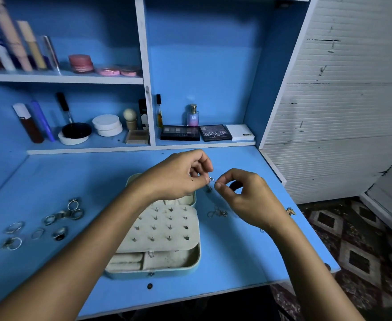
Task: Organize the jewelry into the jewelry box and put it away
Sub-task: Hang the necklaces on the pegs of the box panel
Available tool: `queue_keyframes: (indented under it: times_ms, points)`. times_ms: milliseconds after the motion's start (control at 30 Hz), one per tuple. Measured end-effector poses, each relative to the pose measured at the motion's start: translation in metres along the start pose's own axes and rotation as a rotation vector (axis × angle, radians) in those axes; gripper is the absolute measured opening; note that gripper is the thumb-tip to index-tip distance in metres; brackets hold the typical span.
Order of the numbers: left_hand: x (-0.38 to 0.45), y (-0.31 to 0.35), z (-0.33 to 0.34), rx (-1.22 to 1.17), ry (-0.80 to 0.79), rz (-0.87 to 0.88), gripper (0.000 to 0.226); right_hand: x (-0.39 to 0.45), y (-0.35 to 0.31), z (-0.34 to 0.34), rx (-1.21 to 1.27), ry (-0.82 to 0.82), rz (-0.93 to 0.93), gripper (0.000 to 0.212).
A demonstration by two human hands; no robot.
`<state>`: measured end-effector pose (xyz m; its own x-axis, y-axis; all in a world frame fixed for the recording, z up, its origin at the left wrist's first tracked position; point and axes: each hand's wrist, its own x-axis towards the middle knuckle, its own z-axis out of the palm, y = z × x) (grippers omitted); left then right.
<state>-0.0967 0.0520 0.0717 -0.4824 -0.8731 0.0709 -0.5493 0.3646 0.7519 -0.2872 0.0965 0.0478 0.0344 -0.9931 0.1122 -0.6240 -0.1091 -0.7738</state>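
A small silver earring (211,180) is pinched between the thumb and forefinger of the left hand (181,177), while the right hand (246,195) pinches what appears to be its fine post or backing, just at 3 o'clock of it; the piece is too small for its parts to be told. Both are held raised above the desk (236,251), probably so that the back can be worked off before the stud is pushed into a hole. The open jewelry box (158,239) lies at 7 o'clock of the hands, its perforated earring panel (162,225) turned upward and already set with many studs, which suggests the earrings are well advanced. Another silver piece (217,213) rests on the desk at 3 o'clock of the box, within easy reach. A cluster of rings (49,223) is left at 9 o'clock, apparently for later. On the shelf at 12 o'clock, one palette (215,133) reads "MATTE", a white case (241,132) "NUDE", and a perfume bottle (193,117) "SB".
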Motion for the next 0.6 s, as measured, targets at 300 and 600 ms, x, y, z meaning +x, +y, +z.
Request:
queue_keyframes:
  times_ms: [300, 600]
  points:
    - [-0.006, -0.007, -0.006, -0.013, -0.001, -0.068, 0.020, 0.007, -0.012, 0.000, 0.090, 0.059, -0.060, 0.009]
    - [-0.013, -0.004, -0.021, -0.173, 0.002, -0.119, 0.025, 0.015, -0.023, 0.000, 0.265, 0.070, -0.049, 0.007]
